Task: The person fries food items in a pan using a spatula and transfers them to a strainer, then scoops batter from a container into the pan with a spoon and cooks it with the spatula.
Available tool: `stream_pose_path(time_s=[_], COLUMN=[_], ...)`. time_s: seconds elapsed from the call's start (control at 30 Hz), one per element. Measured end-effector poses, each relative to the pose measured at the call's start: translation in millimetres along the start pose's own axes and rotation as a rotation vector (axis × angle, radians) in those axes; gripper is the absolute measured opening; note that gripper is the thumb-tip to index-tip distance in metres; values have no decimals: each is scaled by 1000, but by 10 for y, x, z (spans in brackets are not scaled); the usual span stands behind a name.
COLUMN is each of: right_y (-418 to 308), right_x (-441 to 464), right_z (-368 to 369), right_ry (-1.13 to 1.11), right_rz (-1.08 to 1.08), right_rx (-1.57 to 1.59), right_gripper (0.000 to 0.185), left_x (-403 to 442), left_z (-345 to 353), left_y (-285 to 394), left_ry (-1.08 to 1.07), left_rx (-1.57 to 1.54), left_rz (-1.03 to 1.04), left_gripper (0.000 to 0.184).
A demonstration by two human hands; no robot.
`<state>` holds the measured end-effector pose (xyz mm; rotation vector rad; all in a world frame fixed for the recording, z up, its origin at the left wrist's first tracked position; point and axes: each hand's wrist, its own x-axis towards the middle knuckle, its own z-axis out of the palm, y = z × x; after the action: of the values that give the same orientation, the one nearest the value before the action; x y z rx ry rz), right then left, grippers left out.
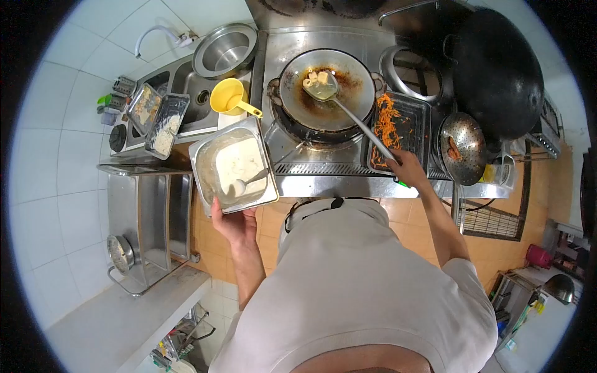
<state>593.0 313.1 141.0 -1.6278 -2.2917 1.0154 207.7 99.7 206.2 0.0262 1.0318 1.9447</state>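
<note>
My left hand point(234, 225) is closed on the near edge of a square steel container point(272, 194), held tilted left of the stove. Inside it lies a thick white batter point(242, 155) with a spoon point(237, 186) resting in it. My right hand point(407, 169) grips the end of a long-handled metal ladle point(362, 124). Its bowl is over the wok point(292, 112) and carries several pale yellow chunks point(318, 78) in clear liquid. Brown residue marks the wok's inside; whether the ladle touches the wok I cannot tell.
Right of the wok are a black tray point(415, 121) with orange shreds, a perforated strainer point(463, 149) and a big black wok point(497, 74). To the left stand a yellow dipper point(227, 96), a steel bowl point(225, 51), a sink point(189, 93) and trays of food point(166, 133).
</note>
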Motion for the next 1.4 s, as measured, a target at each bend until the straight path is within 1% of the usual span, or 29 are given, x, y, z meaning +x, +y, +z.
stream_pose_path(time_s=[0.03, 0.07, 0.13, 0.23, 0.33, 0.43, 0.53, 0.63, 0.73, 0.83, 0.93, 1.03, 1.13, 1.23, 1.33, 1.4], right_y=[63, 143, -95, 229, 177, 145, 61, -43, -1, 25, 65, 181, 190, 224, 171, 78], right_x=[-17, -42, -124, -139, -189, -232, -302, -395, -511, -619, -704, -771, -845, -846, -790, -723], right_z=[36, 48, -125, 47, 11, -15, -33, -75, -4, 60, 98, 119, 61, -4, -66, -137], right_ry=[59, 30, -29, 120, 80, 88, 105, 67, 153, 171, 232, 256, 275, 333, 346, 355], right_rz=[-71, -12, 109, -85, -40, -66, -69, -68, -143, -118, -162, -160, -134, -167, -93, -65], right_rx=[-27, -32, -45, -182, -164, -175, -279, -309, -368, -484, -525, -576, -578, -524, -521, -456], right_gripper=[39, 40, 42, 44, 43, 39, 39, 40, 42, 40, 38, 39, 41, 44, 44, 42], left_x=[-5, -6, -17, -28, -20, -13, 1, 4, -1, 10, 16, 37, 58, 89, 114, 116], left_z=[6, 10, 57, 108, 89, 97, 77, 80, 80, 63, 88, 60, 57, 24, 1, 12], left_y=[5, 1, -13, -24, -41, -40, -42, -44, -37, -29, -22, -9, 11, 17, 25, 40], left_ry=[5, 9, 21, 29, 5, -20, -27, -7, 10, 22, 44, 31, 10, 15, 4, -6], left_rx=[0, -1, 4, 5, -16, -23, -29, -31, -26, -26, -13, 5, 18, 19, 25, 25], left_rz=[-1, -2, 5, 22, 22, 16, 14, 17, 19, 17, 14, 2, 3, -6, -18, -24], left_gripper=[65, 65, 66, 66, 65, 65, 64, 64, 65, 65, 66, 67, 68, 67, 66, 65])
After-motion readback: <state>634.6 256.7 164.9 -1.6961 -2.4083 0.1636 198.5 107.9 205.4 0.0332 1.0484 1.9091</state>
